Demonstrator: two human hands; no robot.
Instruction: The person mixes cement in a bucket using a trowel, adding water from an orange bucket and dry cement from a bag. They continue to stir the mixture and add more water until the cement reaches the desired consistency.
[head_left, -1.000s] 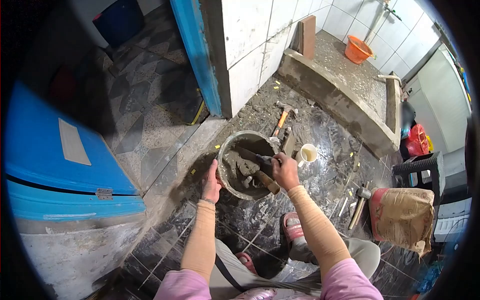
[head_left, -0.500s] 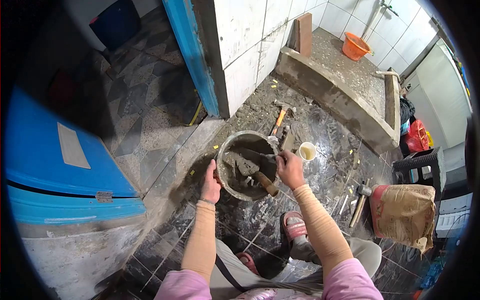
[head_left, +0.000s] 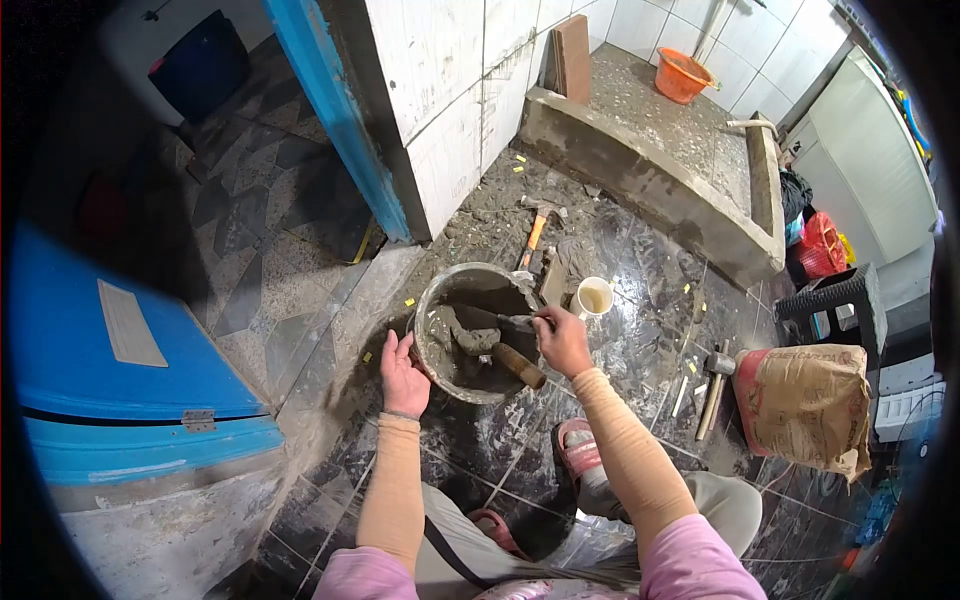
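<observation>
A round mortar bucket with a crusted rim stands on the floor in front of me. Inside, wet grey mortar clings to its left wall. A trowel with a thick wooden handle leans in it, its mortar-coated head lower down and the handle over the near right rim. My left hand is open beside the left rim, fingers spread and palm turned up. At the right rim, my right hand is closed on a small tool with a flat grey blade, which points left over the bucket.
Close to my right hand stands a white cup. A claw hammer lies beyond the bucket. Rightward are a mallet and a paper cement bag. A low concrete curb runs behind; a blue door frame stands left.
My left hand has opened at the rim, its fingers spreading and palm turning up. The blade in my right hand reaches further left, and mortar on the trowel has shifted. The view has swung slightly.
</observation>
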